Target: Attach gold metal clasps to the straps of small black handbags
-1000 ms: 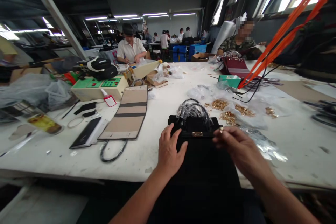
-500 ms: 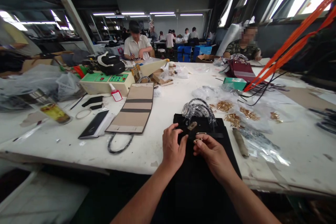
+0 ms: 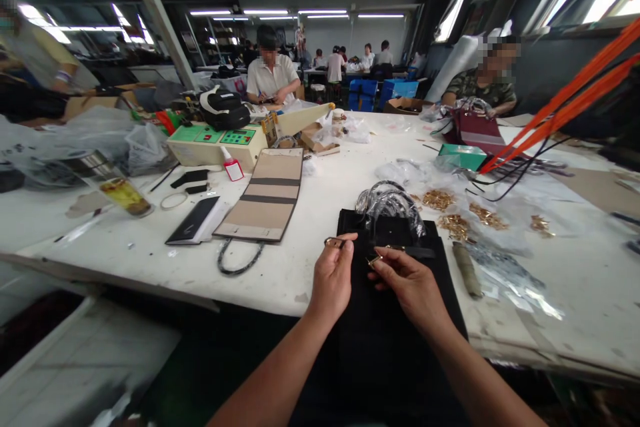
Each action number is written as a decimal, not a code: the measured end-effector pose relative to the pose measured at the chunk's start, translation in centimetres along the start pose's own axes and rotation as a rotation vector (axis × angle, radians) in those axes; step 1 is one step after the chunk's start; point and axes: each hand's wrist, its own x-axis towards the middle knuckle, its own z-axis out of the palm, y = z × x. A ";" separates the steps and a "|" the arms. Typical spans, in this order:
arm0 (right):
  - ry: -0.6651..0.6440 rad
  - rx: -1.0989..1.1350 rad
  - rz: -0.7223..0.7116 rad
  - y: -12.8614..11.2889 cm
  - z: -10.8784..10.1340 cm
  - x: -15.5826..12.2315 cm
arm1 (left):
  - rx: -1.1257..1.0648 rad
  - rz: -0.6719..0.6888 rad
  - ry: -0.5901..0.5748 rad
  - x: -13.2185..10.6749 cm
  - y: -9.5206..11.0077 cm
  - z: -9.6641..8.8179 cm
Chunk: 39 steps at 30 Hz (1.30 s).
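Note:
A black handbag [image 3: 400,320] lies flat at the near edge of the white table [image 3: 350,167], its plastic-wrapped handles [image 3: 390,203] at the far end. My left hand [image 3: 333,277] rests on the bag's left side and pinches a small gold metal fitting [image 3: 334,241] between thumb and fingertips. My right hand [image 3: 410,283] sits beside it over the bag's flap, fingers closed on another small gold fitting [image 3: 375,259] by the bag's strap.
Heaps of gold hardware [image 3: 453,210] lie in clear plastic beyond the bag, with a small roll [image 3: 467,270] to its right. A beige and black bag panel [image 3: 267,197], a black wallet [image 3: 195,220] and a green machine [image 3: 215,143] are at left. Other people sit at the far side. Orange straps [image 3: 565,103] hang at right.
My left hand lifted off the flap and now pinches a gold fitting. My right hand came in from the bag's right corner to its middle. The view shifted, so everything sits further right.

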 end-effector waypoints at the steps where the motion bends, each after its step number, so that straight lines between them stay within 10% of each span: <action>1: 0.014 -0.028 -0.005 -0.1 0.1 0.1 | -0.065 -0.089 0.002 0.0 0.1 -0.1; 9: 0.078 -0.296 -0.116 -0.6 1.0 0.8 | -0.369 -0.385 0.050 0.0 -0.5 -0.2; 25: -0.056 -0.785 -0.274 -4.9 1.0 3.1 | -0.369 -0.174 0.018 -0.7 0.5 0.7; 39: 0.006 -0.724 -0.198 -4.1 1.6 2.3 | -0.418 -0.339 0.110 0.8 -0.6 2.0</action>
